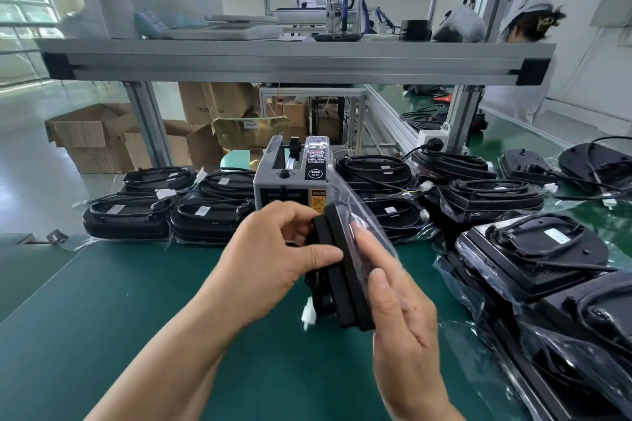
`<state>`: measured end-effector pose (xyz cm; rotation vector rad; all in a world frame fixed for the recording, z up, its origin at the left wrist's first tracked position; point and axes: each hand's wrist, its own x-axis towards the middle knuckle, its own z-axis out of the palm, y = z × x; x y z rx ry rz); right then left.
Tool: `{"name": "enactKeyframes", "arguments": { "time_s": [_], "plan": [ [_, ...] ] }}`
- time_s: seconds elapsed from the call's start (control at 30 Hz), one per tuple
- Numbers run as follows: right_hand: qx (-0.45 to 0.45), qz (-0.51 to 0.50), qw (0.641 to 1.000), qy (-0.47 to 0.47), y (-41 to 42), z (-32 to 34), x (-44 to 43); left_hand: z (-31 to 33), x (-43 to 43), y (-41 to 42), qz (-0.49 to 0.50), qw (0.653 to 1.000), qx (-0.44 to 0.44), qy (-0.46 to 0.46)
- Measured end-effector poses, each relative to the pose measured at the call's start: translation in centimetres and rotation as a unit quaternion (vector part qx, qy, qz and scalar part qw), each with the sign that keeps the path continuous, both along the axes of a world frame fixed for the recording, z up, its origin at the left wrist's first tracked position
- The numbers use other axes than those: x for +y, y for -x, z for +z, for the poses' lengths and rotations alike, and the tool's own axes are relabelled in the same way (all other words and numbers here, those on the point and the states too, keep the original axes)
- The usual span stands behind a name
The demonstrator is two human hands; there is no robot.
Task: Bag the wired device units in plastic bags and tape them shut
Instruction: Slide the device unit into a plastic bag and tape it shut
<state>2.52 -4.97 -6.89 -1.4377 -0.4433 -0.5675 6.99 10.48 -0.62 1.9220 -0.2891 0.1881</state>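
Mid-bagging, both hands on one unit above green desk (102, 318).
Left hand (273, 260) pinches flat black wired device unit (338, 280); right hand (400, 314) grips clear plastic bag (359, 212) around it.

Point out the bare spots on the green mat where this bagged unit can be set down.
Free: the green mat left of the hands, in front of the stacked black bagged units. The strip under the left hand and right hand is open too. Crowded: the right side, piled with bagged black units, and the back row around the grey tape dispenser.
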Motion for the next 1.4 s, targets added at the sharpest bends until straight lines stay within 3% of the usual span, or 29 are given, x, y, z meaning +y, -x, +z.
{"name": "enactKeyframes", "arguments": {
  "time_s": [0.13, 0.27, 0.43, 0.57, 0.7, 0.83, 0.97, 1.1, 1.17, 1.23, 1.3, 1.4],
  "plan": [
    [0.032, 0.075, 0.997, -0.01, -0.9, -1.4, -0.1, -0.8, 0.7, -0.8, 0.029, 0.998, -0.032, -0.036],
    [0.098, 0.098, 0.99, 0.039, 1.3, -3.4, -1.2, -3.2, 0.9, 0.3, 0.009, 0.999, -0.03, -0.013],
    [0.136, -0.13, 0.972, 0.141, 4.0, -2.6, -1.2, -5.9, -0.1, 2.0, -0.007, 0.996, -0.061, -0.061],
    [0.127, -0.185, 0.957, 0.183, 3.6, -1.8, -0.4, -7.2, -1.4, 3.0, -0.012, 0.988, -0.117, -0.096],
    [0.122, -0.202, 0.958, 0.16, 2.9, -1.7, -0.2, -7.7, -1.7, 3.6, -0.029, 0.984, -0.137, -0.108],
    [0.194, -0.191, 0.962, 0.033, 3.4, -1.9, -0.5, -8.2, -1.1, 3.8, -0.027, 0.986, -0.126, -0.108],
    [0.203, -0.135, 0.969, -0.041, 3.5, -2.6, 0.6, -8.1, -1.2, 3.7, -0.03, 0.986, -0.121, -0.107],
    [0.193, -0.143, 0.971, -0.015, 3.0, -3.2, 1.0, -7.6, -0.6, 3.5, -0.07, 0.981, -0.14, -0.111],
    [0.17, -0.183, 0.968, 0.018, 2.9, -3.3, 0.8, -7.4, -0.1, 2.6, -0.06, 0.99, -0.112, -0.063],
    [0.144, -0.215, 0.965, 0.052, 2.8, -3.3, 0.7, -6.9, 0.1, 0.5, 0.046, 0.998, -0.027, 0.021],
    [0.129, -0.228, 0.962, 0.071, 2.8, -3.4, 0.6, -6.7, 0.5, -2.9, 0.145, 0.978, 0.08, 0.13],
    [0.124, -0.225, 0.965, 0.06, 2.8, -3.2, 0.6, -6.3, 1.2, -8.1, 0.194, 0.93, 0.185, 0.253]
  ]
}}
